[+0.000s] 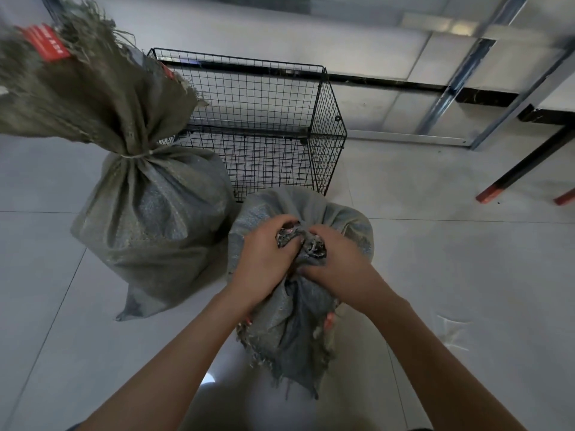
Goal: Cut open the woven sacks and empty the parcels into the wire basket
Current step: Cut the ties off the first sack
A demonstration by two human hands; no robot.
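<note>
Woven near sack (pixel 298 306): left hand (pixel 264 259) and right hand (pixel 339 262) both clench its tied neck. Opening step; next, free the tie, then tip into the basket (pixel 331 126).

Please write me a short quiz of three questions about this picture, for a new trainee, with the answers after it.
1. True or false: the black wire basket already holds parcels.
2. Multiple choice: where do the left hand and the right hand grip the grey woven sack nearest the person? A) its bottom corner B) its bunched neck C) its side
3. Fill in: the larger olive-grey woven sack on the left is closed at its neck with a pale ___.

Key:
1. False; no parcels show inside it.
2. B; both hands close on the gathered neck.
3. Tie (a thin cord or string).
</note>
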